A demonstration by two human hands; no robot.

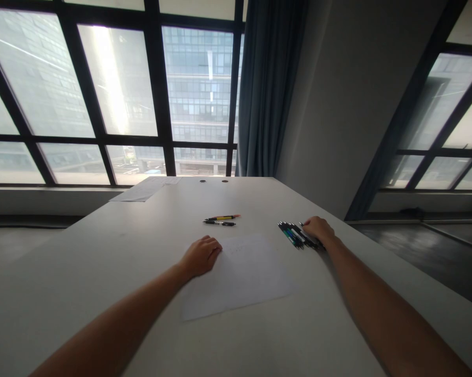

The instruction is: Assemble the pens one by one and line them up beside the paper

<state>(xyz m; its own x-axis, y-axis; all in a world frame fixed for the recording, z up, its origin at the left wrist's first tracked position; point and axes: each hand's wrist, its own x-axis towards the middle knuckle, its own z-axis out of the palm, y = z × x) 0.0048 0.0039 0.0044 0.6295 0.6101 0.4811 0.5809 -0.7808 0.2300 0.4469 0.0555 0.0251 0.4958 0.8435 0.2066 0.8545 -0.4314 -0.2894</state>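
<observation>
One head camera looks forward and down over the table (102,262).

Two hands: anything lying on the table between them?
Head view: the paper sheet spans most of the gap between left hand and right hand; beyond it, bare table.

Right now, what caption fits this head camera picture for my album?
Left hand rests on paper; right hand touches a bunch of pens.

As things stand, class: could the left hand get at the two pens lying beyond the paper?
Probably yes. The left hand rests on the paper, and bare table lies between it and the two pens.
</observation>
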